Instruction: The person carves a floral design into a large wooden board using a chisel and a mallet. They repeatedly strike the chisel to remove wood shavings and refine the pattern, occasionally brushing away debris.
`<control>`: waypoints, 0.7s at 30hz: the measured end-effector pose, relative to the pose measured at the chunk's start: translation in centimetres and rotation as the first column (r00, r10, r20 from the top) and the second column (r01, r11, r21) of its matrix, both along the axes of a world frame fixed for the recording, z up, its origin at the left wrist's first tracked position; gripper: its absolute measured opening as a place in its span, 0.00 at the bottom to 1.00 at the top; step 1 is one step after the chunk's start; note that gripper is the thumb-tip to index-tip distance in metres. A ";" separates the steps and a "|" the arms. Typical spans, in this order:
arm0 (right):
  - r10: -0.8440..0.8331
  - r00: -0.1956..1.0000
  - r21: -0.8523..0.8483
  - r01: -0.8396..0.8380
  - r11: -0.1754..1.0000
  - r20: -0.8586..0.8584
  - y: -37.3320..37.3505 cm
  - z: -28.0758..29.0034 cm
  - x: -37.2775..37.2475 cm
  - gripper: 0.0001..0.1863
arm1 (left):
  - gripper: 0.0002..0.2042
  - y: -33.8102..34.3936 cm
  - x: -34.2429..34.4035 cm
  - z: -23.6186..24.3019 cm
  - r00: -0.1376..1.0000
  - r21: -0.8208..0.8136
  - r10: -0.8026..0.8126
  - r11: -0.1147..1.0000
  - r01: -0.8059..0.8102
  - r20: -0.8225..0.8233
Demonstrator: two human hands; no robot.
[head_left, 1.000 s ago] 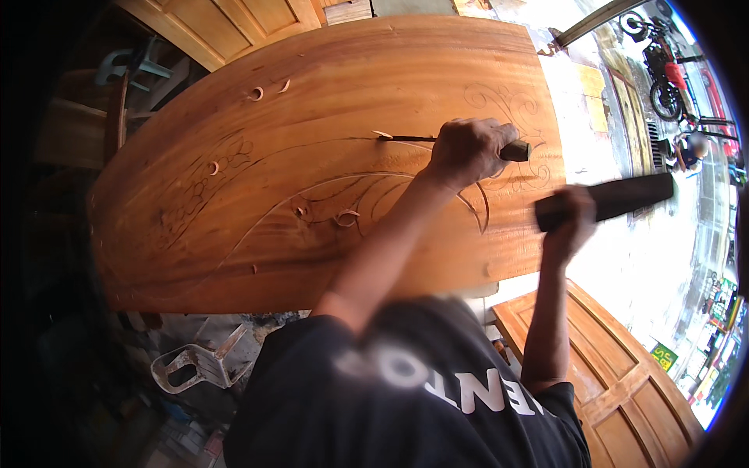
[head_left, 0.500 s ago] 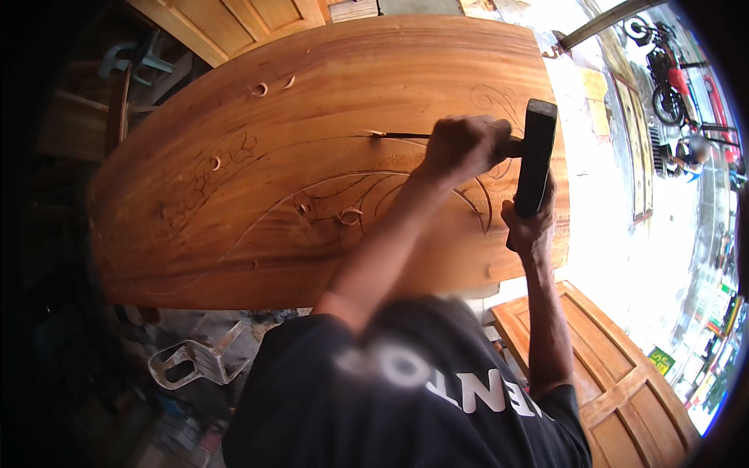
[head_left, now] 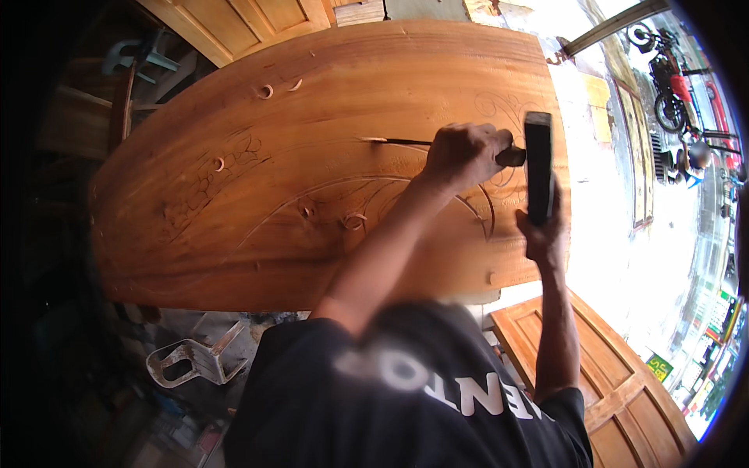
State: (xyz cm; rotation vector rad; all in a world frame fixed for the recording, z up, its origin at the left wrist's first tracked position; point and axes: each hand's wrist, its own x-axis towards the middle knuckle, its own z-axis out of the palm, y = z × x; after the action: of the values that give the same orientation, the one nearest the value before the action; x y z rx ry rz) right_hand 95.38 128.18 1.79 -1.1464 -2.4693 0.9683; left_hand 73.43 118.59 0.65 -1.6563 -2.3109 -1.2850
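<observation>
My left hand is wrapped round a carving gouge. The gouge lies low over a large reddish-brown wooden panel, its tip at a drawn curved line with a pale curl of wood there. The butt of its handle sticks out on the right of my fist. My right hand grips a hammer with a dark, blocky head. That head stands a small gap to the right of the gouge's handle; the hammer's own handle is mostly hidden. Carved scrolls and pencilled leaf shapes mark the panel.
Loose wood shavings lie on the panel. Panelled doors stand at the far left and the near right. A white plastic chair is at the near left. Beyond, on the bright right side, are a motorcycle and a person.
The hammer head has drawn back to the right from the gouge's handle, and my right hand has shifted right with it. My left hand has hardly moved.
</observation>
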 end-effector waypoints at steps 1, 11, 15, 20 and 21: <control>-0.012 0.996 0.034 0.015 0.999 -0.085 1.6 -0.2 1.3 0.36 | 0.08 0.1 -0.1 0.3 1.000 -0.006 -0.002 1.000 0.002 0.002; -0.199 0.976 -0.283 0.169 0.944 -0.084 -3.4 1.1 -2.8 0.39 | 0.09 0.3 0.0 -0.8 0.999 -0.015 0.028 0.999 -0.029 -0.044; -0.160 0.944 -0.153 0.120 0.981 -0.290 2.3 -0.9 1.6 0.31 | 0.09 -0.4 -0.7 -0.2 1.000 -0.015 0.017 1.000 -0.018 -0.026; -0.627 0.502 -0.641 0.173 0.748 -0.596 1.8 4.0 -1.3 0.11 | 0.10 -0.7 -1.5 0.6 0.998 0.051 0.053 0.997 -0.055 0.032; -0.496 0.583 -0.497 0.174 0.850 -0.643 0.7 2.1 -1.4 0.13 | 0.10 -0.5 -1.4 0.9 0.998 0.073 0.051 0.996 -0.053 0.034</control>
State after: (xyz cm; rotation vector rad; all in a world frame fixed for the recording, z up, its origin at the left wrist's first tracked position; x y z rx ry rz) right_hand 93.96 128.83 3.87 -0.9710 -1.3452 1.4654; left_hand 72.02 118.10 1.54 -1.5546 -2.2786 -1.3789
